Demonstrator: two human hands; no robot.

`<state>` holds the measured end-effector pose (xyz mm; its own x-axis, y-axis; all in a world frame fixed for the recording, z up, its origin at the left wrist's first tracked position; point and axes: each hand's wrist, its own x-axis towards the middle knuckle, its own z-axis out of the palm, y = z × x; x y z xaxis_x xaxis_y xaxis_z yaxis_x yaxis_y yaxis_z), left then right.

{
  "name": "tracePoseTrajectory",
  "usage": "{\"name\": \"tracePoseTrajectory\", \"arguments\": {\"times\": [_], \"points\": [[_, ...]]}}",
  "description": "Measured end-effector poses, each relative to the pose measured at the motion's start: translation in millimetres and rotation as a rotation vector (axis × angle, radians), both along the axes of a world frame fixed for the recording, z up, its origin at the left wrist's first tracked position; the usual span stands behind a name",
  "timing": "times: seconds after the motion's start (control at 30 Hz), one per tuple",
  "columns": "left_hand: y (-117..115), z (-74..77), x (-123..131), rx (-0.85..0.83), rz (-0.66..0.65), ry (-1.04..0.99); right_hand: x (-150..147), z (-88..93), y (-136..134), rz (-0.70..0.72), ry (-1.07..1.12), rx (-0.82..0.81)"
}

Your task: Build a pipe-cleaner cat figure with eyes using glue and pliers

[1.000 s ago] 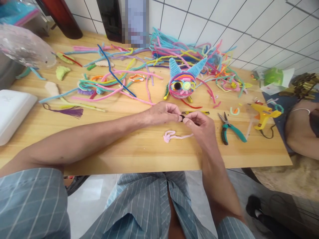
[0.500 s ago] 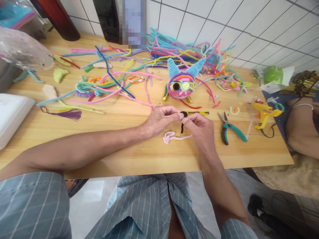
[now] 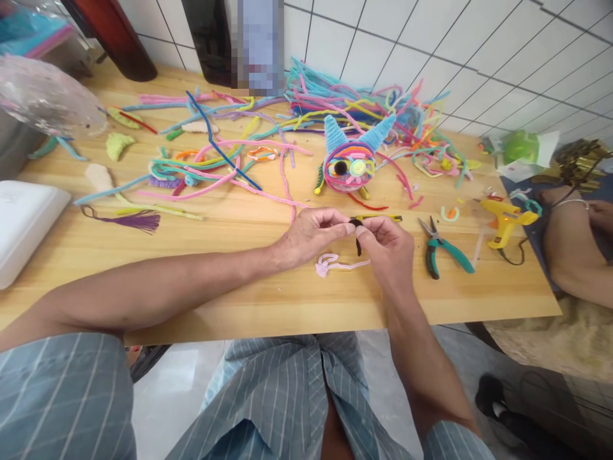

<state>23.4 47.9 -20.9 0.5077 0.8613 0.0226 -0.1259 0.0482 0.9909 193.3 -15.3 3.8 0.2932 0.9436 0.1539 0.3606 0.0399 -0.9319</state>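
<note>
Between my two hands is a short black pipe cleaner [image 3: 359,246], coiled at the top with a tail hanging down. My left hand [image 3: 316,235] pinches the coil from the left, thumb and forefinger closed. From the other side my right hand [image 3: 387,246] grips it between thumb and fingers. Just behind the fingertips lies a yellow utility knife [image 3: 383,218]. A pale pink bent pipe cleaner [image 3: 326,264] rests below, its end running under my right hand. Farther back stands a round colourful pipe-cleaner figure [image 3: 352,167] with blue horns and a black-centred eye.
Teal-handled pliers [image 3: 440,246] and a yellow glue gun [image 3: 505,220] lie to the right. Many pipe cleaners [image 3: 330,96] are heaped by the tiled wall, with more strewn leftward. A purple tassel [image 3: 134,220] and a white box [image 3: 29,223] are at left. Another person's arm [image 3: 575,249] is at far right.
The black coil has turned slightly between my fingertips, and its tail now hangs a little farther right. Both hands keep their pinch. The whole view has shifted slightly.
</note>
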Motion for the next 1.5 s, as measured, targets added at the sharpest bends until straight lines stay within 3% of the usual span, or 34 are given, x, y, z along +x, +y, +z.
{"name": "tracePoseTrajectory", "arguments": {"times": [0.17, 0.37, 0.63, 0.9, 1.03, 1.17, 1.37, 1.5], "points": [[-1, -3.0, 1, 0.066, 0.036, -0.005, -1, -0.4, -1, -0.007, -0.118, 0.015], [-1, -4.6, 2, 0.177, 0.078, 0.033, -2, 0.7, -2, -0.021, -0.066, -0.062], [-5, 2.7, -1, 0.253, 0.092, 0.115, -5, -1.1, -4, -0.049, -0.085, -0.024], [-6, -2.6, 2, 0.149, 0.071, 0.091, -7, -5.2, -5, -0.093, -0.346, 0.092], [-9, -1.5, 3, 0.044, 0.052, 0.025, -7, -6.1, -3, -0.065, -0.192, 0.06], [-6, 4.1, 2, 0.001, 0.004, 0.002, -1, -3.6, -1, -0.011, -0.047, -0.012], [20, 10.0, -6, 0.04, -0.281, 0.166, 9, 1.7, 0, 0.125, -0.19, -0.034], [31, 7.7, -8, 0.144, -0.3, 0.23, 12, 1.2, 1, 0.141, -0.246, -0.015]]}}
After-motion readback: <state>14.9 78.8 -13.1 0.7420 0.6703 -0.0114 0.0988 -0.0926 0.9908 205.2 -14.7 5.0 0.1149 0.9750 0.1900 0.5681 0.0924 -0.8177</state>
